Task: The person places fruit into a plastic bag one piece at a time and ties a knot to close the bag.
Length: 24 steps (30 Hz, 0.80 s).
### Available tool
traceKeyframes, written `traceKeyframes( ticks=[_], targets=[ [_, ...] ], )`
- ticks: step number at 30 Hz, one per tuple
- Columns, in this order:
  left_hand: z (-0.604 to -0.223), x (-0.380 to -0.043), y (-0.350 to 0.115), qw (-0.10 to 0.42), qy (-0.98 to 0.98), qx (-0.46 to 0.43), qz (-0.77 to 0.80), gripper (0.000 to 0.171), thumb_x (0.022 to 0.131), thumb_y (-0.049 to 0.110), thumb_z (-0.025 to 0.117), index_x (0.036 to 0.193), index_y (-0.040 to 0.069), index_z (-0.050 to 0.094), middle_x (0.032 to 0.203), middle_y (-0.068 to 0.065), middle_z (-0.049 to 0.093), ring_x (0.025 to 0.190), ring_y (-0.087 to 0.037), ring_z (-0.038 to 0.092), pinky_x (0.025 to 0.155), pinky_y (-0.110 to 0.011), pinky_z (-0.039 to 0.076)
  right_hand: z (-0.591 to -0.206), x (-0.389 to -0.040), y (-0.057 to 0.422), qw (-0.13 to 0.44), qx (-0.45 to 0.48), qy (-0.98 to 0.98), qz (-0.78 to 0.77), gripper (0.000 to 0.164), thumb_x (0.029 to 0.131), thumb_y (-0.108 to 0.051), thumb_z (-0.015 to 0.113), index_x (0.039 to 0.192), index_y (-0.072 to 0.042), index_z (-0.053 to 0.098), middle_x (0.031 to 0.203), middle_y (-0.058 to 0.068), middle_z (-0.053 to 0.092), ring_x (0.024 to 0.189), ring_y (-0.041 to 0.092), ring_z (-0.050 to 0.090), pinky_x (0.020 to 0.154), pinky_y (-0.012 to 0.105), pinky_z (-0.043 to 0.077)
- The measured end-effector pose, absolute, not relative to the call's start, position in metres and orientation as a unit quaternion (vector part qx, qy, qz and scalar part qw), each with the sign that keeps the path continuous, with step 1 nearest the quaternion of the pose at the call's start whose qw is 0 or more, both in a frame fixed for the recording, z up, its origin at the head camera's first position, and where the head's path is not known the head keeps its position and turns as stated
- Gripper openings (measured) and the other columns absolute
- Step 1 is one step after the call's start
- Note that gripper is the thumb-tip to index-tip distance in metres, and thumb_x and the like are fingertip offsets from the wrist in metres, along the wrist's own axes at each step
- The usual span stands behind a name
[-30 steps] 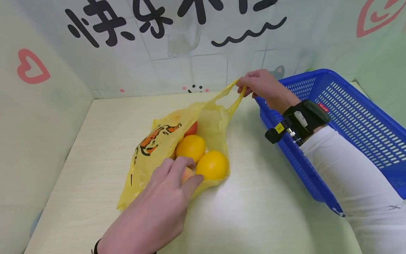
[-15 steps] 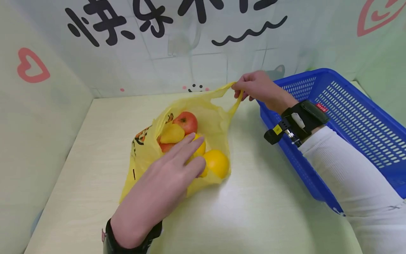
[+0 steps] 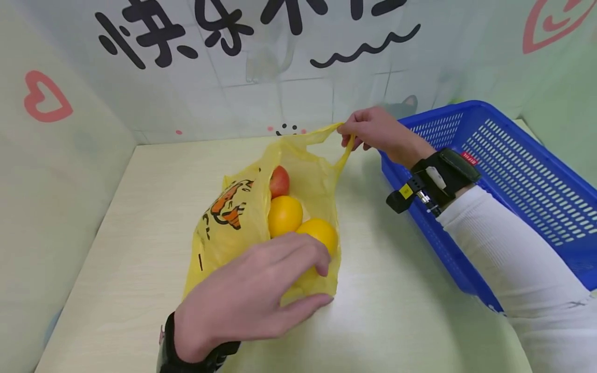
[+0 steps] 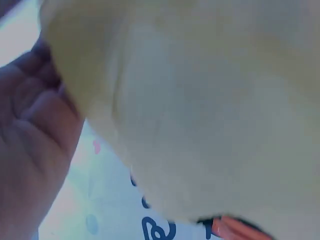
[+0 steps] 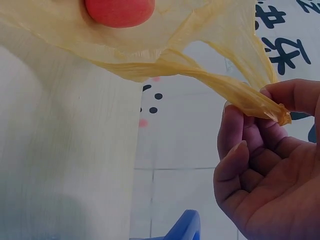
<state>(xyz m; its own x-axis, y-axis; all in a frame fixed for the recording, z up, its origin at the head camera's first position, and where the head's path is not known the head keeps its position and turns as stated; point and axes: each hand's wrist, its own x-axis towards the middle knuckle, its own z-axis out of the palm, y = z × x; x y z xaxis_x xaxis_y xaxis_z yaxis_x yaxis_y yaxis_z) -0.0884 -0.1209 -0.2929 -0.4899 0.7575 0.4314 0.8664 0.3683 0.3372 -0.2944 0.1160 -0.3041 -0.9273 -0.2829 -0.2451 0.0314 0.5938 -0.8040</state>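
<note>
A yellow plastic carrier bag [image 3: 233,228] with a printed orange cartoon lies on its side on the table, its mouth facing right. Inside its mouth show a red apple [image 3: 280,181] and two orange-yellow round fruits, an upper one [image 3: 285,215] and a lower one [image 3: 322,232] partly behind my fingers. My right hand [image 3: 373,129] pinches the bag's handle between thumb and fingers, stretching it up and right. My left hand [image 3: 266,290] is at the near side of the mouth, fingers bent loosely, thumb apart. In the left wrist view, blurred bag film covers most of the picture beside the palm.
A blue perforated plastic basket [image 3: 448,248] stands at the right, under my right forearm. The pale table [image 3: 140,207] meets a printed back wall [image 3: 261,98] with black characters; a side wall [image 3: 46,197] with a pink heart stands at the left.
My left hand came out over the fruit, then moved down and right to the bag's near edge. The bag's printed side flopped back over the yellow fruit and apple. My right hand shifted slightly left.
</note>
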Motion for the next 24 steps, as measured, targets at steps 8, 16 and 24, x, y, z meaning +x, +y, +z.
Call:
traceKeyframes(
  ticks=[8, 16, 24],
  targets=[
    [-0.302, -0.087, -0.119, 0.158, -0.866, -0.421, -0.218, 0.038, 0.089, -0.014, 0.046, 0.121, 0.003, 0.056, 0.147, -0.016, 0.046, 0.131, -0.025, 0.052, 0.099, -0.031, 0.052, -0.302, -0.293, 0.120, 0.174, -0.086, 0.867, -0.459, 0.029, 0.101, -0.031, 0.052, 0.103, -0.004, 0.061, 0.085, -0.004, 0.064, 0.089, 0.020, 0.057, 0.078, 0.028, 0.041],
    [-0.292, -0.084, -0.110, 0.179, -0.878, -0.390, -0.210, 0.043, 0.089, -0.014, 0.057, 0.128, 0.005, 0.059, 0.109, -0.004, 0.064, 0.100, -0.016, 0.061, 0.089, -0.024, 0.053, -0.296, -0.292, 0.116, 0.163, -0.067, 0.872, -0.456, 0.032, 0.098, -0.038, 0.056, 0.102, -0.007, 0.063, 0.084, -0.005, 0.064, 0.089, 0.020, 0.057, 0.077, 0.028, 0.039],
    [-0.297, -0.091, -0.108, 0.253, -0.874, -0.353, -0.218, 0.043, 0.082, -0.018, 0.057, 0.122, -0.002, 0.062, 0.091, -0.008, 0.054, 0.080, -0.020, 0.053, 0.074, -0.026, 0.049, -0.299, -0.295, 0.113, 0.163, -0.043, 0.870, -0.463, 0.034, 0.098, -0.035, 0.054, 0.104, -0.004, 0.067, 0.079, -0.008, 0.066, 0.088, 0.019, 0.055, 0.075, 0.028, 0.036]
  ],
)
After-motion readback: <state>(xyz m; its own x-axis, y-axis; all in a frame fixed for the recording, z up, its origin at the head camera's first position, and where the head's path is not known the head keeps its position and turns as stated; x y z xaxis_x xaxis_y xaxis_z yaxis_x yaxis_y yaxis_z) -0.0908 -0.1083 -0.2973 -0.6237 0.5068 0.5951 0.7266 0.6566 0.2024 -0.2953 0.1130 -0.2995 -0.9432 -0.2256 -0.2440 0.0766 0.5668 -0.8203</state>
